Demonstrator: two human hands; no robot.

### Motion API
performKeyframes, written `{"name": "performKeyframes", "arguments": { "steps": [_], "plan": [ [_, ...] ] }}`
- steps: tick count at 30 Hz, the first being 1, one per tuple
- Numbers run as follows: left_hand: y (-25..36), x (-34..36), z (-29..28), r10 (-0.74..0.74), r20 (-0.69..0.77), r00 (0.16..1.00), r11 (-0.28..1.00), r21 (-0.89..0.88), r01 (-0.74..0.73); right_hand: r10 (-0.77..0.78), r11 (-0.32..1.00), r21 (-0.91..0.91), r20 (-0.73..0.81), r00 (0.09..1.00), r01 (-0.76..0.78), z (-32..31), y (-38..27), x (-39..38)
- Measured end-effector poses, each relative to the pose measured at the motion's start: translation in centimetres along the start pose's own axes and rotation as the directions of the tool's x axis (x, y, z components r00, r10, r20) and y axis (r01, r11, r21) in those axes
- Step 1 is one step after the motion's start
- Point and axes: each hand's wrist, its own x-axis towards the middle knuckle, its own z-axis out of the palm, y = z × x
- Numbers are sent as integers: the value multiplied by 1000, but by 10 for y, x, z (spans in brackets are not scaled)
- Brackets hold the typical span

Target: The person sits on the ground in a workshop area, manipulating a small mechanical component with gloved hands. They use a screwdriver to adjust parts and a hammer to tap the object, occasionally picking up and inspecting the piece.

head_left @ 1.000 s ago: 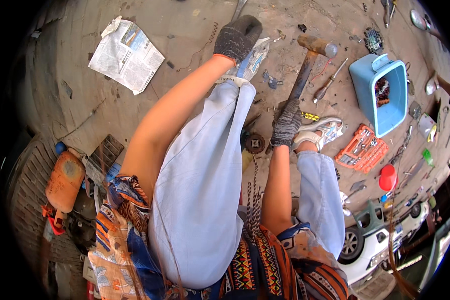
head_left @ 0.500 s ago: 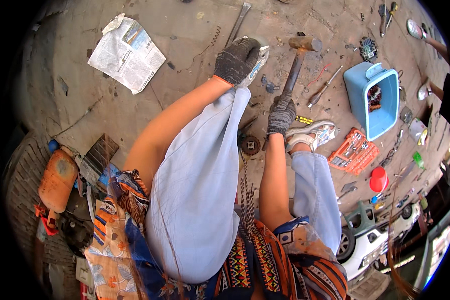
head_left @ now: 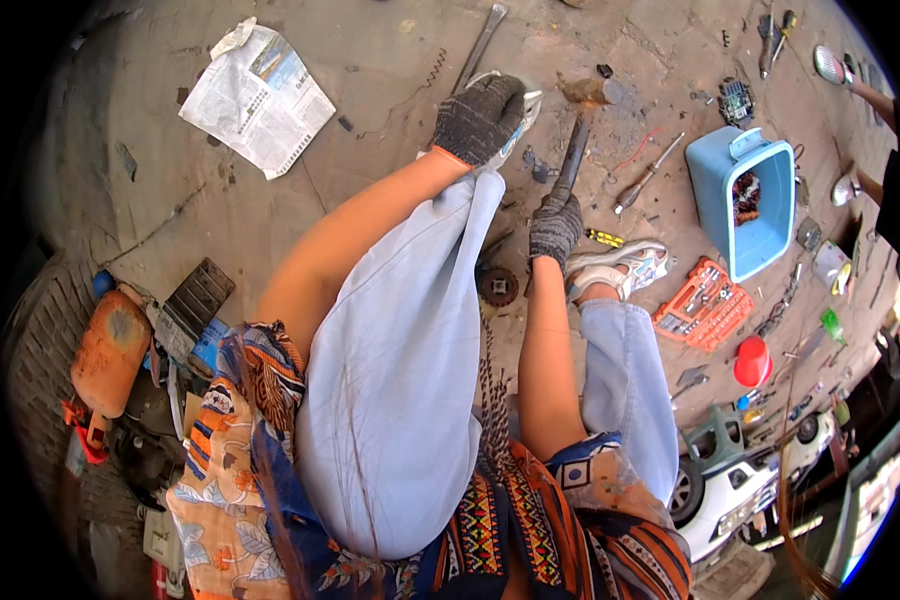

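Note:
My left hand (head_left: 477, 120), in a dark knit glove, is closed beside my raised shoe (head_left: 518, 140); what its curled fingers hold is hidden. A long metal bar (head_left: 477, 50) runs up from behind it. My gloved right hand (head_left: 555, 225) grips a hammer (head_left: 575, 150) by its shaft, the blurred rusty head pointing away from me. A yellow-handled tool (head_left: 604, 238) lies beside that hand, and a screwdriver (head_left: 649, 172) lies to its right. A round rusty metal part (head_left: 497, 286) lies between my legs.
Right: blue bin (head_left: 710, 190), orange socket case (head_left: 703, 305), red container (head_left: 752, 360), circuit board (head_left: 736, 103), another person's feet (head_left: 840, 190), white car (head_left: 715, 510). Left: newspaper (head_left: 260, 110), rusty tank (head_left: 110, 355) among scrap metal. Two screwdrivers (head_left: 776, 45) lie at the top.
Since a second ago my left hand has moved toward me. My right hand and hammer have shifted a little left, and the hammer head is now blurred.

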Motion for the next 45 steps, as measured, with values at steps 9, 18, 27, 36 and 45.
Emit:
{"name": "performKeyframes", "arguments": {
  "steps": [9, 18, 27, 36, 45],
  "plan": [
    [-3, -1, 5, 20, -31, 999, 1000, 19, -19, -108, 295, 711, 689, 717, -638, 12, 15, 26],
    [-4, -2, 0, 67, -75, 995, 997, 37, -65, 85, 493, 853, 149, 985, -171, -20, -32, 9],
    [1, -3, -3, 76, -75, 994, 995, 65, -71, -23, 999, 28, 23, 999, 22, 34, -9, 16],
    [-7, -5, 0, 65, -37, 997, 997, 51, -63, 114, 440, 893, 52, 992, -97, -32, -51, -11],
    [-2, -6, -6, 55, -42, 998, 997, 53, -53, 81, 936, 339, 44, 996, -91, 18, -10, 16]
  ]
}}
